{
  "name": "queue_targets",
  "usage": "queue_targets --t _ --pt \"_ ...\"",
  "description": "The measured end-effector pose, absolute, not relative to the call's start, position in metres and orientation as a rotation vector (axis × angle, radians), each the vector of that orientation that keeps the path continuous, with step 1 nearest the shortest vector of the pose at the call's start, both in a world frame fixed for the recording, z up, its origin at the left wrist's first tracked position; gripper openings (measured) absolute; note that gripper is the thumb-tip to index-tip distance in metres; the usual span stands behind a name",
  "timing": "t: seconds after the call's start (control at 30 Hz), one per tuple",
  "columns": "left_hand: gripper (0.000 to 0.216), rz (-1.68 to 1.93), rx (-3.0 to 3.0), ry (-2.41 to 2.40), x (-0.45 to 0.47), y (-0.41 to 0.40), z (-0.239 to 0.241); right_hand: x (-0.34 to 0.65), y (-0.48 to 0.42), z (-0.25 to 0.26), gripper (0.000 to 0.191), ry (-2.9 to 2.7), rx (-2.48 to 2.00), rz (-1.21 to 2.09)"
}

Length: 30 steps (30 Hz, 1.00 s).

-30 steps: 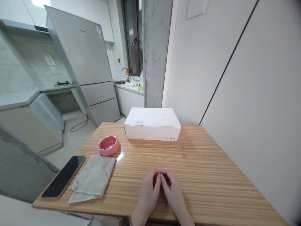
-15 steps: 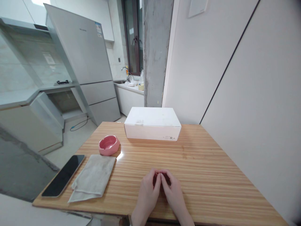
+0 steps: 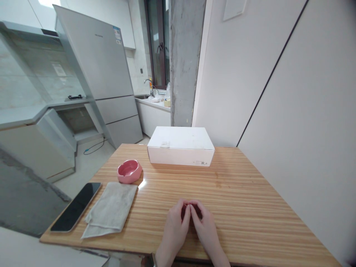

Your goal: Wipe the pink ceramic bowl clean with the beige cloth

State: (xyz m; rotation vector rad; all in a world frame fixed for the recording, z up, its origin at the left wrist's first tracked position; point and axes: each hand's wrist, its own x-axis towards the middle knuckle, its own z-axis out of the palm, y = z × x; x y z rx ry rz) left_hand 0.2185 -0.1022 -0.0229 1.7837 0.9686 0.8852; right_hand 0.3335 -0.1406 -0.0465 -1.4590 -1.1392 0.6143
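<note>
My left hand (image 3: pixel 175 230) and my right hand (image 3: pixel 205 229) rest side by side on the wooden table (image 3: pixel 250 207) near its front edge. Their fingers curl together and cup a small dark red thing (image 3: pixel 191 210), which shows only in the gap between the fingertips. Both hands are closed round it. I cannot make out what the thing is.
A closed white cardboard box (image 3: pixel 180 145) lies at the table's far edge. A pink ashtray (image 3: pixel 129 171) sits to the left, with a folded grey cloth (image 3: pixel 111 209) and a black phone (image 3: pixel 76 205) nearer the front left corner. A white wall runs along the right.
</note>
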Motion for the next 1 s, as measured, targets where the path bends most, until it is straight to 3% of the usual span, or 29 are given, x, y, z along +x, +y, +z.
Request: queue_targets --t 0.7,0.83,1.0 --pt "0.026 0.915 1.76 0.953 0.219 -0.104 -0.021 0.334 -0.141 -0.046 0.027 -1.136 -1.464 0.639" --pt "0.026 1.008 1.735 0.996 0.207 -0.104 -0.017 0.334 -0.142 -0.051 0.029 -1.048 -1.402 0.708" --pt "0.023 1.324 1.815 1.408 0.153 -0.066 0.001 0.336 -0.142 -0.063 0.033 -0.957 -1.382 0.771"
